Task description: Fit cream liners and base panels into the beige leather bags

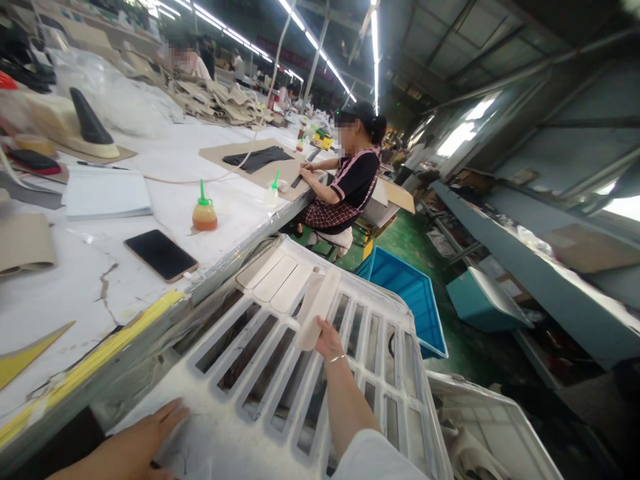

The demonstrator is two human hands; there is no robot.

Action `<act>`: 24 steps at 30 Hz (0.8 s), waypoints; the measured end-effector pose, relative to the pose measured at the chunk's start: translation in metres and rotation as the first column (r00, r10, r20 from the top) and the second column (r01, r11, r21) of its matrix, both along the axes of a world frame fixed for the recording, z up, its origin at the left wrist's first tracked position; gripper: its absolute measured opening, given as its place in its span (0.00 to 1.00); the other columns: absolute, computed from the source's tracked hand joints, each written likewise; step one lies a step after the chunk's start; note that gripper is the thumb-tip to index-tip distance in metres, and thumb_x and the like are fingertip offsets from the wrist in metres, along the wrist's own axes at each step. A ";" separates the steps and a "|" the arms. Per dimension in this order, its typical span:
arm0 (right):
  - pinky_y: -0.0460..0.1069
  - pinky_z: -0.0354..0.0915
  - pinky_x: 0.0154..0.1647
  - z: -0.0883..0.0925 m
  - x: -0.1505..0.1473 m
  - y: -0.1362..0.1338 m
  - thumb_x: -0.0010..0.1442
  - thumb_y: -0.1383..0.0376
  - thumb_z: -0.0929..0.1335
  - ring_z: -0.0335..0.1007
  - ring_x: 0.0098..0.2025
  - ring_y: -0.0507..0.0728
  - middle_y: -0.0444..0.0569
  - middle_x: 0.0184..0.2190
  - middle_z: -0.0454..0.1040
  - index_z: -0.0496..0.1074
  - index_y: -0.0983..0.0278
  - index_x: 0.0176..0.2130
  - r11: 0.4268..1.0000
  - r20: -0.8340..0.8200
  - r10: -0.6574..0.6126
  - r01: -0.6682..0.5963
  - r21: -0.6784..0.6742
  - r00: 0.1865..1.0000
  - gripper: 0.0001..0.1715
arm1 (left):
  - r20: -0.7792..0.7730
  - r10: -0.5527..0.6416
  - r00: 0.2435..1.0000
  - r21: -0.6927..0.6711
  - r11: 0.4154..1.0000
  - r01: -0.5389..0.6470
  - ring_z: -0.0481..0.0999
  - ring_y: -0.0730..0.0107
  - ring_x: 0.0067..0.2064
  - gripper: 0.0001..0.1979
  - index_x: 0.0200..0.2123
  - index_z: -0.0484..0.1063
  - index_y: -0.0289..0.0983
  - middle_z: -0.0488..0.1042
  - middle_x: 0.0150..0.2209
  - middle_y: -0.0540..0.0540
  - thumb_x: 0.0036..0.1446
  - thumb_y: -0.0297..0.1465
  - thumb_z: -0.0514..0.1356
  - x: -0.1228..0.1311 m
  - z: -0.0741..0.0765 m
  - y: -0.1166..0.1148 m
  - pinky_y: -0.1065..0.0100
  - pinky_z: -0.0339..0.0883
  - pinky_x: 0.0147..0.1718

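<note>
Right hand (330, 340) pinched a beige strip (320, 303) by its right side, close to its near end, while the left hand (143, 437) was loosely spread, back upward, over the near left corner of the white slatted rack (215, 420). Largest of the things around the rack was the white-covered worktable (65, 280), running along its left side. Beyond the rack's far end sat a co-worker (367, 173) in a dark top, both forearms at the worktable's edge. A blue crate (430, 293) stood just beside the rack's far right corner. The beige strip slanted over the rack's far half, reaching from the right hand toward the far end; whether its underside touched the rack could not be told. Just left of it, several pale strips (289, 287) lay side by side on the rack's far end. Left of the rack, on the worktable, were a dark-screened phone (160, 255) and, farther along, a squat bottle (205, 219) with a green nozzle.
</note>
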State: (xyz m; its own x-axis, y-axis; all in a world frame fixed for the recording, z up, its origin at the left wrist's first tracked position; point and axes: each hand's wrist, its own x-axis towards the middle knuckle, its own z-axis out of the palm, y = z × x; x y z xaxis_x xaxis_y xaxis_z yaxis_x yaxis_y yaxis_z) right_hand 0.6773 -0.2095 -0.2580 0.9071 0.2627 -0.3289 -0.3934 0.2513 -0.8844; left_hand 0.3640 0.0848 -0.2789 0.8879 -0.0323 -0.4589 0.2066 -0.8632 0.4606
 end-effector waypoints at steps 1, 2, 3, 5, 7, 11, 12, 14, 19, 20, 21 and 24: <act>0.53 0.70 0.38 0.010 -0.007 -0.003 0.40 0.53 0.74 0.74 0.38 0.60 0.48 0.28 0.77 0.69 0.64 0.35 0.999 0.009 0.014 -0.015 0.033 1.000 0.26 | -0.005 0.022 1.000 0.006 1.000 -0.022 0.62 0.58 0.58 0.40 0.57 0.61 0.42 0.56 0.61 0.41 0.37 0.41 0.60 0.005 0.016 0.002 0.61 0.57 0.55; 0.53 0.70 0.38 0.023 -0.013 -0.004 0.40 0.52 0.74 0.74 0.38 0.60 0.47 0.28 0.77 0.70 0.64 0.35 0.998 0.019 0.033 -0.034 0.062 0.999 0.26 | 0.027 0.053 0.998 0.011 0.999 -0.054 0.62 0.60 0.59 0.39 0.59 0.59 0.40 0.54 0.62 0.39 0.41 0.41 0.58 0.010 0.034 0.002 0.61 0.56 0.56; 0.53 0.70 0.38 0.038 -0.019 -0.001 0.40 0.52 0.74 0.74 0.38 0.60 0.47 0.28 0.77 0.70 0.64 0.35 0.994 0.029 0.056 -0.058 0.089 0.998 0.26 | 0.094 0.089 0.992 0.033 0.995 -0.093 0.60 0.60 0.59 0.39 0.60 0.56 0.39 0.53 0.62 0.39 0.43 0.41 0.57 0.013 0.054 0.001 0.61 0.55 0.57; 0.52 0.70 0.38 0.073 -0.035 0.014 0.41 0.53 0.73 0.74 0.37 0.59 0.46 0.29 0.77 0.71 0.64 0.37 0.981 0.052 0.132 -0.138 0.139 0.990 0.25 | 0.328 0.124 0.936 0.100 0.981 -0.165 0.56 0.59 0.62 0.41 0.62 0.50 0.40 0.50 0.63 0.40 0.45 0.41 0.58 0.016 0.098 -0.008 0.58 0.53 0.58; 0.51 0.70 0.38 0.111 -0.062 0.042 0.44 0.54 0.72 0.74 0.36 0.58 0.46 0.30 0.77 0.72 0.65 0.38 0.946 0.072 0.261 -0.269 0.178 0.963 0.23 | 0.542 0.030 0.840 0.187 0.970 -0.155 0.50 0.56 0.64 0.47 0.64 0.43 0.42 0.45 0.65 0.42 0.43 0.43 0.60 0.013 0.143 -0.029 0.55 0.49 0.59; 0.52 0.69 0.40 0.181 -0.154 0.105 0.53 0.52 0.67 0.73 0.39 0.58 0.49 0.33 0.77 0.71 0.66 0.38 0.783 0.099 0.584 -0.591 0.195 0.806 0.20 | 0.733 -0.011 0.680 0.212 0.954 -0.213 0.49 0.47 0.63 0.44 0.63 0.48 0.35 0.50 0.63 0.35 0.45 0.43 0.61 -0.005 0.211 -0.073 0.47 0.45 0.59; 0.52 0.69 0.40 0.196 -0.178 0.115 0.55 0.50 0.65 0.72 0.40 0.58 0.50 0.34 0.76 0.71 0.66 0.38 0.727 0.128 0.649 -0.660 0.189 0.750 0.22 | 0.759 0.064 0.648 0.156 0.948 -0.277 0.53 0.48 0.62 0.38 0.61 0.52 0.33 0.55 0.61 0.33 0.48 0.38 0.59 -0.012 0.223 -0.077 0.48 0.49 0.58; 0.55 0.68 0.42 0.222 -0.218 0.122 0.57 0.44 0.59 0.72 0.41 0.59 0.52 0.36 0.75 0.70 0.65 0.37 0.623 0.237 0.738 -0.773 0.120 0.632 0.28 | 0.748 0.279 0.602 -0.010 0.912 -0.410 0.64 0.53 0.56 0.25 0.55 0.61 0.33 0.67 0.54 0.35 0.53 0.31 0.54 -0.036 0.244 -0.073 0.53 0.59 0.53; 0.62 0.55 0.58 0.260 -0.255 0.111 0.49 0.46 0.68 0.58 0.57 0.64 0.57 0.54 0.64 0.62 0.64 0.52 0.732 0.756 0.630 -0.459 -0.504 0.175 0.38 | 0.504 0.689 0.521 -0.346 0.714 -0.609 0.73 0.56 0.45 0.20 0.46 0.70 0.33 0.76 0.43 0.42 0.53 0.36 0.54 -0.141 0.297 -0.042 0.58 0.65 0.47; 0.63 0.50 0.61 0.263 -0.261 0.113 0.45 0.47 0.71 0.51 0.61 0.65 0.58 0.59 0.58 0.57 0.64 0.57 0.733 0.781 0.625 -0.354 -0.580 0.015 0.46 | 0.474 0.702 0.531 -0.376 0.707 -0.600 0.73 0.56 0.45 0.20 0.46 0.70 0.32 0.76 0.43 0.43 0.51 0.37 0.55 -0.166 0.306 -0.041 0.58 0.65 0.48; 0.63 0.47 0.62 0.263 -0.270 0.118 0.43 0.48 0.72 0.46 0.63 0.66 0.60 0.61 0.53 0.52 0.65 0.60 0.708 0.763 0.632 -0.299 -0.639 -0.134 0.53 | 0.458 0.704 0.543 -0.393 0.708 -0.587 0.73 0.56 0.46 0.21 0.46 0.71 0.32 0.76 0.44 0.43 0.50 0.38 0.56 -0.189 0.315 -0.043 0.58 0.64 0.48; 0.62 0.49 0.61 0.260 -0.312 0.144 0.48 0.50 0.70 0.47 0.62 0.65 0.62 0.61 0.51 0.45 0.67 0.63 0.552 0.644 0.626 -0.334 -0.764 -0.439 0.54 | 0.467 0.672 0.574 -0.359 0.738 -0.571 0.71 0.56 0.49 0.23 0.48 0.70 0.33 0.75 0.46 0.44 0.49 0.37 0.57 -0.251 0.339 -0.058 0.59 0.61 0.51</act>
